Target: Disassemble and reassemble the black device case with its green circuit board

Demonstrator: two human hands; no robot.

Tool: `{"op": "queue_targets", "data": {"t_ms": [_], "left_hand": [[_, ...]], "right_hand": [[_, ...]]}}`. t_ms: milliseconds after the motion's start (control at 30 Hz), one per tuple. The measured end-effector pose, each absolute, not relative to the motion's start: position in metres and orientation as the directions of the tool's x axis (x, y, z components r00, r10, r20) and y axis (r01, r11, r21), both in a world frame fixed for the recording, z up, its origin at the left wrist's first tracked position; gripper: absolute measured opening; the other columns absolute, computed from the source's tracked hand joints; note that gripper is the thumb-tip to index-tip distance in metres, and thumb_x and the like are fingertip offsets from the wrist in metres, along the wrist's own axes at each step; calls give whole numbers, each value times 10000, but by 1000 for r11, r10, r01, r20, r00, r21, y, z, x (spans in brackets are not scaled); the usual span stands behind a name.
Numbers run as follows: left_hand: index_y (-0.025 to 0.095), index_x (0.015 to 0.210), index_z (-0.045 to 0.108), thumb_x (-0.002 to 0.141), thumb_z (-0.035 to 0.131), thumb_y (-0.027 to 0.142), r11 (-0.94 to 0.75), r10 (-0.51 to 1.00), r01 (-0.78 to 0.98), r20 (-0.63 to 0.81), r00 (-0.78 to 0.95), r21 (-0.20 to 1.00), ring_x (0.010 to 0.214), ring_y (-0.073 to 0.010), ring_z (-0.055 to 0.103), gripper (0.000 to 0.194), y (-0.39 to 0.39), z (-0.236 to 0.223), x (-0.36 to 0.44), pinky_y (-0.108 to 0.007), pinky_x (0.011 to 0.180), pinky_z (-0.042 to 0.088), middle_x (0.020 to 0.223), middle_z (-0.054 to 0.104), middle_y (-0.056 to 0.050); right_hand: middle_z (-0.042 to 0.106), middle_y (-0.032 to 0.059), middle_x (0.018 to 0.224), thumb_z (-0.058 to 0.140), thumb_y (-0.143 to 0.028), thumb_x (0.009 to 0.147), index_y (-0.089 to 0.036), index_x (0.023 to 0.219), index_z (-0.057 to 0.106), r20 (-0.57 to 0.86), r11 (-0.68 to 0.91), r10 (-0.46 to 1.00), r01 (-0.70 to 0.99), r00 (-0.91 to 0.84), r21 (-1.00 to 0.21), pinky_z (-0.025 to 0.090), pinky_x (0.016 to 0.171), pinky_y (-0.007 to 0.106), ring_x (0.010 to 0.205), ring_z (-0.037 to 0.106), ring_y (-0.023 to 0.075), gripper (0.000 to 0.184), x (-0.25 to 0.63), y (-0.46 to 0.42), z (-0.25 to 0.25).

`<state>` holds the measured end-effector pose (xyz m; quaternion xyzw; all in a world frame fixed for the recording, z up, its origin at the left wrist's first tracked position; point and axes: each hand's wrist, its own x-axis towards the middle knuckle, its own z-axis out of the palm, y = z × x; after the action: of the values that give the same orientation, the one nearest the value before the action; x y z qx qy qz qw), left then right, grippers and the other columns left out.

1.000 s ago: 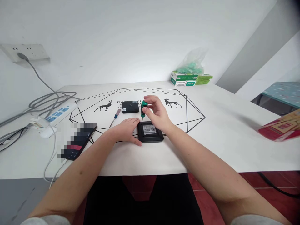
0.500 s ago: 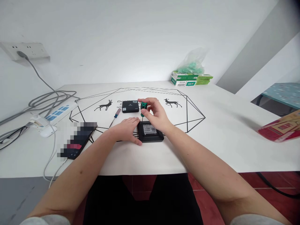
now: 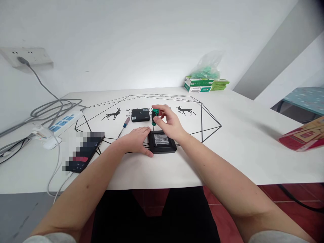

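Note:
My right hand (image 3: 168, 122) grips a green-and-black screwdriver (image 3: 155, 116) between thumb and fingers. Its thin shaft points down at the upper left corner of a flat black set-top box (image 3: 170, 147), which lies label side up. Whether the tip sits in a screw is too small to tell. My left hand (image 3: 136, 141) braces the left side of that box, fingers at the far corner and thumb at the near one. Behind it lies a second black box (image 3: 140, 115) with small stickers. Left of that box rests another screwdriver (image 3: 124, 127) with a translucent, blue-ended handle.
A phone (image 3: 87, 153) with a cable lies at the left on the white table (image 3: 227, 162). Behind it are a power strip (image 3: 64, 122) and coiled grey cables (image 3: 57, 104). Green-and-white boxes (image 3: 198, 84) stand at the back, under a plastic bag (image 3: 209, 67). A red package (image 3: 302, 136) is at right.
The screwdriver handle has turned slightly in my right fingers, and the thumb and forefinger have shifted a little on it. My left hand and the box have stayed put.

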<state>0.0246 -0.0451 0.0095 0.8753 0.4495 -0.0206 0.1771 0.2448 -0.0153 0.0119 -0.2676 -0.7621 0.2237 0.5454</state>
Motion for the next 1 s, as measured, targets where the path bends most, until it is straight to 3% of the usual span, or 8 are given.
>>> {"op": "queue_targets", "data": {"t_ms": [133, 267, 400, 467, 567, 700, 900, 1000], "left_hand": [[102, 1778, 244, 736, 756, 893, -527, 778, 801, -219, 589, 283, 1689, -490, 250, 1404, -46, 10, 24, -592, 1350, 279, 1839, 265, -254], [171, 1820, 79, 755, 767, 854, -541, 762, 778, -205, 615, 320, 1732, -465, 122, 1439, -47, 8, 27, -597, 1383, 189, 1893, 67, -202], [184, 1817, 147, 813, 734, 826, -582, 724, 716, -157, 672, 386, 1735, -459, 111, 1328, -48, 2, 40, -611, 1388, 177, 1892, 95, -194], [189, 1803, 234, 813, 755, 784, -591, 720, 698, -125, 682, 405, 1706, -482, 196, 1267, -50, 0, 47, -630, 1370, 233, 1867, 209, -201], [207, 1772, 335, 797, 775, 724, -602, 727, 680, -64, 683, 417, 1620, -486, 350, 1189, -51, -2, 51, -632, 1326, 335, 1758, 397, -200], [238, 1726, 409, 773, 796, 641, -613, 736, 657, 15, 677, 439, 1555, -458, 413, 1105, -49, 0, 44, -622, 1306, 378, 1641, 492, -183], [219, 1651, 469, 796, 802, 603, -520, 832, 668, 139, 537, 532, 1542, -438, 418, 994, -45, 2, 35, -602, 1308, 388, 1588, 502, -179], [207, 1640, 430, 841, 764, 618, -470, 879, 623, 263, 399, 625, 1581, -427, 382, 959, -38, -5, 33, -605, 1329, 349, 1618, 474, -191]], "right_hand": [[691, 47, 1188, 693, -391, 998, -338, 1360, 682, 726, 755, 653, 109, -216, -647, 616, 901, 431, 1019, 667, 217, 365, 243, -12, 10], [670, 24, 1139, 723, -390, 961, -350, 1311, 657, 742, 741, 670, 50, 24, -670, 635, 837, 387, 995, 663, 204, 358, 253, 2, 14], [672, 40, 1109, 620, -277, 933, -319, 1318, 644, 646, 589, 728, 275, 227, -760, 639, 854, 422, 933, 661, 215, 389, 275, 18, 21], [690, 99, 1154, 624, -239, 893, -251, 1283, 692, 557, 405, 807, 504, 194, -763, 629, 965, 489, 983, 687, 255, 396, 284, 23, 23], [724, 190, 1259, 631, -238, 903, -176, 1312, 724, 276, 142, 960, 796, 33, -588, 594, 1062, 521, 1112, 724, 322, 425, 290, 27, 20], [780, 212, 1269, 667, -213, 896, -149, 1279, 762, 10, 39, 999, 897, -38, -441, 611, 1025, 504, 1165, 750, 367, 400, 293, 32, 6], [687, 260, 1468, 708, -345, 956, -144, 1380, 725, 56, 56, 998, 924, -37, -377, 532, 1170, 602, 1403, 640, 436, 470, 291, 30, 5], [710, 212, 1441, 499, -576, 1084, -176, 1356, 722, 226, 281, 958, 747, -178, -602, 502, 1223, 602, 1422, 623, 383, 533, 285, 21, 12]]}}
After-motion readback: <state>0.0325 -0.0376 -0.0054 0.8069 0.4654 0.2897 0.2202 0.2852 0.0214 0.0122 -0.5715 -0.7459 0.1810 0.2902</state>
